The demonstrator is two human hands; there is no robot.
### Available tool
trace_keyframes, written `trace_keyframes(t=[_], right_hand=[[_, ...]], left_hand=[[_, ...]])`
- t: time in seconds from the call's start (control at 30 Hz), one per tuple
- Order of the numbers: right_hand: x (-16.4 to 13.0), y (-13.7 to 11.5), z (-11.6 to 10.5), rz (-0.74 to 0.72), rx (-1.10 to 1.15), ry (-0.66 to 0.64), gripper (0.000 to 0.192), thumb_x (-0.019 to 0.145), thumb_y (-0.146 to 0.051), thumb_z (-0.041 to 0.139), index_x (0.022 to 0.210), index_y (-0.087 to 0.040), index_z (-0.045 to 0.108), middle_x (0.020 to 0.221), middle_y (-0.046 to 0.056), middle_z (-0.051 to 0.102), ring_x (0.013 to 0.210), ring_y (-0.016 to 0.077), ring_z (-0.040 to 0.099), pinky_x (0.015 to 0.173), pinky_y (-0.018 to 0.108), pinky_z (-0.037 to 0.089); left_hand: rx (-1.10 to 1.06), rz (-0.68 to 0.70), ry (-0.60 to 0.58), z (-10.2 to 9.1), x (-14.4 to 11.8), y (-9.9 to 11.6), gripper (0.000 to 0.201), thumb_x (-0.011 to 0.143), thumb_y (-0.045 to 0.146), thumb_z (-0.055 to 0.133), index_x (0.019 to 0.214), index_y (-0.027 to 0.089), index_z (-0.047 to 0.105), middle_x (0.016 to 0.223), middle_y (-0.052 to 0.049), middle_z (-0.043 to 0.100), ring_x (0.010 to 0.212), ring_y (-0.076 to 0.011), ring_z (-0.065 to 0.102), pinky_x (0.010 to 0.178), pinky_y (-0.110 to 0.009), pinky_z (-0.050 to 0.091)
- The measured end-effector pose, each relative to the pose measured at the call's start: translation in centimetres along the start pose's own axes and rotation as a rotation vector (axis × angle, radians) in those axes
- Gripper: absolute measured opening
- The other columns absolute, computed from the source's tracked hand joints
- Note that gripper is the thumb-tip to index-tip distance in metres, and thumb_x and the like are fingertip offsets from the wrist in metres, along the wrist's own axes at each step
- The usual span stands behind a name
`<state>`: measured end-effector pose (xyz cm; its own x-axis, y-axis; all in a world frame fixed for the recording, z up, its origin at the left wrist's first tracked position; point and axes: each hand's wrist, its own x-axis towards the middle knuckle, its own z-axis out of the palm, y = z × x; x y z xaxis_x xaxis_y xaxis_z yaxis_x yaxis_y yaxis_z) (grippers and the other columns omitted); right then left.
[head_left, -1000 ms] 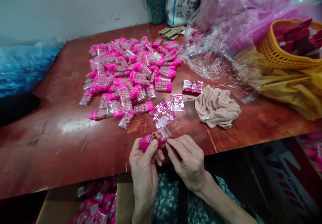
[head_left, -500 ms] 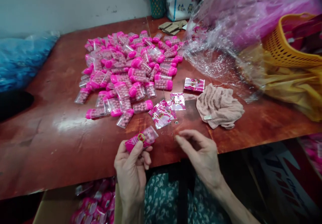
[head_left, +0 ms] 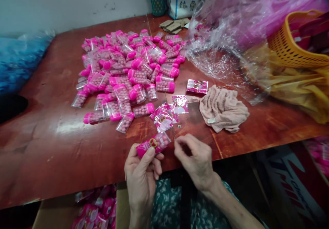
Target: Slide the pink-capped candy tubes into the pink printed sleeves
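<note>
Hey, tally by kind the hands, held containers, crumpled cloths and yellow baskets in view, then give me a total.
Hands: 2, left hand and right hand
Held containers: 1, pink-labelled container
Crumpled cloths: 1, pale cloth
Yellow baskets: 1, yellow basket
Total: 5
The pile of pink-capped containers overlaps too much to count, so it's excluded.

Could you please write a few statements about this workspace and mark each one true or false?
1. The left hand holds a bead-filled container. True.
2. The cloth lies left of the container pile in the view. False: the beige cloth lies right of the pile.
3. Flat printed pink wrappers lie on the table. True.
4. The right hand rests on the cloth. False: the right hand is near the held container's clear end.
5. The plastic basket is green. False: the basket is yellow.
</note>
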<state>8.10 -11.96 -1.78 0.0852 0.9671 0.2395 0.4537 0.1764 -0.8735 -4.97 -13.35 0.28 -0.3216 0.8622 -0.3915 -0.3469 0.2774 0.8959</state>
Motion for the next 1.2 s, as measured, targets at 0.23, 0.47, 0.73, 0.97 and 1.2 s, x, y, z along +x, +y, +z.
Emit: trace_keyframes(t=[0.23, 0.47, 0.73, 0.97, 1.2], right_hand=[[0.5, 0.2, -1.1, 0.219, 0.311, -0.022, 0.025, 0.082, -0.028, 0.056, 0.105, -0.019, 0.056, 0.087, 0.004, 0.062, 0.074, 0.0149, 0.06, 0.064, 0.025, 0.05], [-0.4, -1.5, 0.8, 0.541, 0.687, -0.223, 0.018, 0.081, -0.032, 0.058, 0.088, -0.016, 0.061, 0.057, -0.003, 0.057, 0.046, 0.0089, 0.053, 0.043, 0.019, 0.045], [-1.2, -1.9, 1.8, 0.795, 1.036, -0.078, 0.019, 0.072, -0.03, 0.069, 0.072, -0.013, 0.062, 0.049, -0.002, 0.061, 0.04, 0.0057, 0.053, 0.04, 0.014, 0.043], [-1.6, -2.0, 2.1, 0.813, 1.053, -0.027, 0.019, 0.067, -0.028, 0.074, 0.069, -0.013, 0.063, 0.048, -0.002, 0.063, 0.042, 0.0073, 0.056, 0.042, 0.015, 0.046], [-1.5, -1.1, 1.8, 0.861, 1.22, -0.122, 0.018, 0.067, -0.029, 0.074, 0.069, -0.014, 0.065, 0.049, -0.002, 0.06, 0.042, 0.0056, 0.053, 0.043, 0.015, 0.045]], left_hand=[[0.076, -0.063, -0.071, -0.5, 0.5, 0.2, 0.018, 0.069, 0.022, 0.067, 0.075, 0.016, 0.051, 0.056, -0.002, 0.064, 0.032, -0.0058, 0.045, 0.029, -0.012, 0.027], [-0.058, 0.051, 0.06, 0.3, 0.7, -0.5, 0.016, 0.061, 0.015, 0.073, 0.072, 0.015, 0.061, 0.058, 0.003, 0.06, 0.043, -0.0041, 0.049, 0.04, -0.013, 0.039], [-0.15, -0.066, 0.021, 2.1, -0.5, -1.2, 0.01, 0.064, 0.017, 0.071, 0.066, 0.014, 0.061, 0.05, 0.003, 0.056, 0.04, -0.0063, 0.046, 0.038, -0.018, 0.039], [-0.188, -0.128, -0.071, 1.6, -0.2, -1.7, 0.01, 0.068, 0.018, 0.068, 0.067, 0.014, 0.059, 0.042, 0.006, 0.047, 0.036, -0.0052, 0.041, 0.035, -0.017, 0.034], [0.066, 0.065, 0.056, 2.0, -1.4, -1.7, 0.014, 0.063, 0.02, 0.073, 0.069, 0.014, 0.062, 0.05, 0.003, 0.056, 0.042, -0.008, 0.048, 0.04, -0.02, 0.041]])
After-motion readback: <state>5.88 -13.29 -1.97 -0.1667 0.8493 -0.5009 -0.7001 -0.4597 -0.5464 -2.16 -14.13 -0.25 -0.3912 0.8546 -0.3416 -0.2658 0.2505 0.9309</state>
